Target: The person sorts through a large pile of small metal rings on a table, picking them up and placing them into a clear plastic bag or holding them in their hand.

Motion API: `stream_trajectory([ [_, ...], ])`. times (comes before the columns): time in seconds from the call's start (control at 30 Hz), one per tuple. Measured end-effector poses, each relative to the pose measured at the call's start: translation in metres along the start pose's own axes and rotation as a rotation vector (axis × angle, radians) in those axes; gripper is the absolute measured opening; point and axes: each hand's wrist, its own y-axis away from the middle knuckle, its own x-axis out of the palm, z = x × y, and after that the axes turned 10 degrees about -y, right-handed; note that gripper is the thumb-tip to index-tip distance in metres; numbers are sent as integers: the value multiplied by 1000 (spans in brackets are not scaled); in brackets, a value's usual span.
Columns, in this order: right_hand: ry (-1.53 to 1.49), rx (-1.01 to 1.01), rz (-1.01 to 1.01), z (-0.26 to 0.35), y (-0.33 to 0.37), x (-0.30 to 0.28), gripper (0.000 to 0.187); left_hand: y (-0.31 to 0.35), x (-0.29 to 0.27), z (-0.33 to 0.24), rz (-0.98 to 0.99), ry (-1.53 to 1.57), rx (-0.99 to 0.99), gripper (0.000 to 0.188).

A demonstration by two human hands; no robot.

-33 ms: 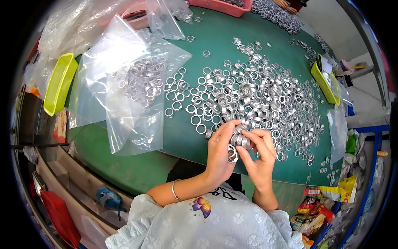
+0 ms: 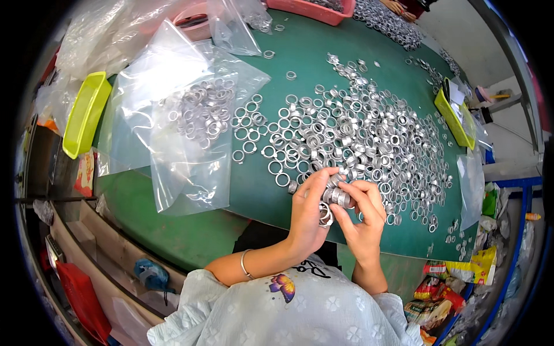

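My left hand [image 2: 307, 213] is closed around several silver metal rings [image 2: 326, 214], one of which shows its round opening by the palm. My right hand [image 2: 363, 216] pinches a short stack of metal rings [image 2: 339, 197] between thumb and fingers, close against the left hand. Both hands are over the near edge of the green table [image 2: 271, 202]. Just beyond them spreads a large heap of similar loose rings [image 2: 369, 132]. Fingers partly hide the held rings, so where one hand's hold ends and the other's begins is hard to see.
Left of the heap lies a clear plastic bag [image 2: 190, 179] with rings [image 2: 209, 109] in it. Yellow-green trays stand at the left [image 2: 86, 115] and right [image 2: 453, 118]. A pink tray [image 2: 314, 10] is at the far edge. Colourful packets [image 2: 433, 288] fill a shelf at lower right.
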Motion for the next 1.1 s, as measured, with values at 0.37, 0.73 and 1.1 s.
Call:
stream_trajectory([
  [0.37,-4,63,154,8,-10,-3,32,-4,-11,1,19,6,-27,39],
  [0.73,-1607,664,81,-27,-10,-22,35,-13,-16,2,50,305,-227,28],
  [1.1,-265,142,63,-1,-8,-2,26,-5,-21,0,67,200,-347,30],
])
